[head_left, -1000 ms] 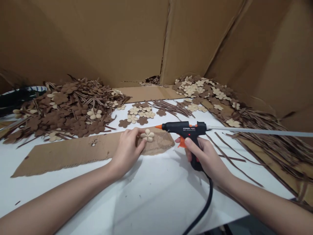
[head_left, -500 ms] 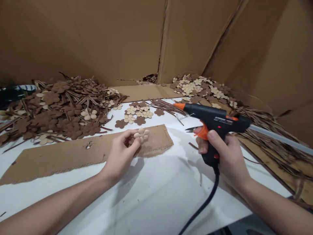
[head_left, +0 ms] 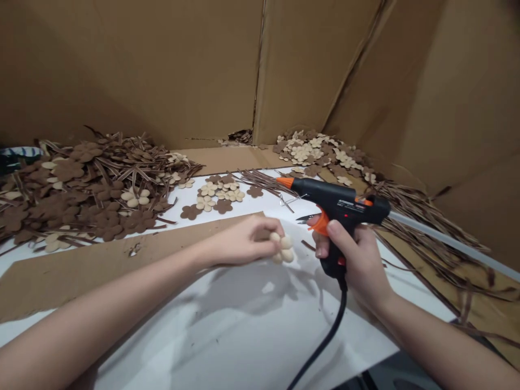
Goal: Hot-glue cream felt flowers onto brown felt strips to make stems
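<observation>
A cream flower (head_left: 286, 248) is pinched between the thumb and fingers of my left hand (head_left: 252, 238), above the white sheet (head_left: 244, 336). My right hand (head_left: 361, 257) grips a black glue gun (head_left: 325, 190) by its handle, a finger at the orange trigger. The gun's orange nozzle points left, above and beyond the flower and apart from it. A clear glue stick (head_left: 450, 244) sticks out of its back. Below my left forearm and hand lies a torn cardboard strip (head_left: 101, 260), partly covered.
Brown and cream flowers and strips are heaped at the left (head_left: 109, 184). More flowers (head_left: 221, 190) lie at the centre, with another heap (head_left: 317, 149) behind. Long brown strips (head_left: 430, 222) lie at the right. Dark pointed blades (head_left: 306, 219) show near the trigger. Cardboard walls (head_left: 162, 70) stand behind.
My left hand has moved right with the cream flower, off the cardboard strip and closer to the glue gun. The view has shifted slightly, and my right hand still holds the gun.
</observation>
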Motion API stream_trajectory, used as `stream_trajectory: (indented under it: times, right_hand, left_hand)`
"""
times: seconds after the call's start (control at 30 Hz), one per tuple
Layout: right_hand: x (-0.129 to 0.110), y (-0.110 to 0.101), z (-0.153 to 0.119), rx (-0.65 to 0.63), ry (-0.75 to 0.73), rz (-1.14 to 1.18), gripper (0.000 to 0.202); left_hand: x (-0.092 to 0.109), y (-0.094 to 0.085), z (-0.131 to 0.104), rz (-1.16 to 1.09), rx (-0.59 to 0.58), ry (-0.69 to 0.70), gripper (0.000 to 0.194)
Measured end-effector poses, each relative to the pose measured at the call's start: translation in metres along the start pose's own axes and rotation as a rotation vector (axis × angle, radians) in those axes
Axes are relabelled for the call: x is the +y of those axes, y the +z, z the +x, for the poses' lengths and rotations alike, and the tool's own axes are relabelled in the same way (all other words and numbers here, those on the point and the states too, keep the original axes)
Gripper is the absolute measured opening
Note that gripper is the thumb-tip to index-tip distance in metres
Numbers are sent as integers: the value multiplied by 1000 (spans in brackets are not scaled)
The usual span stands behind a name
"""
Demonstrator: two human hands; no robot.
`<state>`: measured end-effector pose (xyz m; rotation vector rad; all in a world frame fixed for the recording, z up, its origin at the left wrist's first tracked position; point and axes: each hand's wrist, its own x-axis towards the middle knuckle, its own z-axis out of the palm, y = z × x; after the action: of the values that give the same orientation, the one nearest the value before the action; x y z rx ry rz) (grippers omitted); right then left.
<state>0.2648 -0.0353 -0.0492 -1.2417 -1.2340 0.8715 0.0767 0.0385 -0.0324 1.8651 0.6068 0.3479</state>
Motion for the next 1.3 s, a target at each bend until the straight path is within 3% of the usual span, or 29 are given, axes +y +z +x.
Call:
stream_trajectory:
  times: [0.13, 0.3, 0.37, 0.57, 0.83, 1.03, 1.3]
  right_hand:
    - [0, -1, 1, 6, 12, -8, 30]
    - [1, 1, -3, -54, 119, -4, 31]
    - [1, 2, -4, -74, 152, -38, 33]
    - [-5, 4, -4, -210, 191, -143, 35]
    - [-1, 11, -11, -354, 185, -259, 30]
    - [-6, 19, -17, -297, 217, -293, 26]
    - [5, 19, -17, -410, 190, -339, 20]
  left_hand:
    - [-6, -8, -31, -151, 78, -198, 20]
    - [-14, 1, -51, -287, 591, -381, 20]
    - [-18, 11, -50, -304, 689, -395, 20]
    - [-28, 28, -51, -301, 767, -304, 17]
    - [-34, 27, -52, -389, 708, -321, 17]
    - [-25, 27, -51, -423, 704, -353, 17]
    - [-26, 26, -53, -401, 675, -350, 14]
